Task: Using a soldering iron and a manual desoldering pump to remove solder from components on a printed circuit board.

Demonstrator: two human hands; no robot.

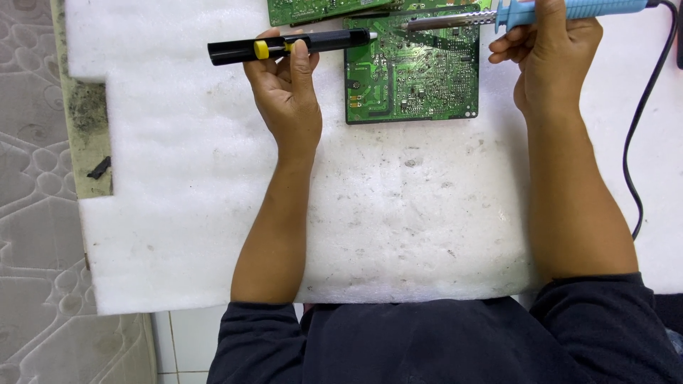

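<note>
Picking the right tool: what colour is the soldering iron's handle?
Light blue, on the soldering iron in the right hand; head view.

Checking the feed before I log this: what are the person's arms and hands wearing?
Both hands, left hand and right hand, are bare: no gloves, rings or watch visible. Forearms are uncovered too. Dark navy long sleeves are pushed up to about the elbows on both arms.

An electronics repair bench: green circuit boards lie on a stained white foam sheet, with a blue soldering iron and a black solder sucker over them.
</note>
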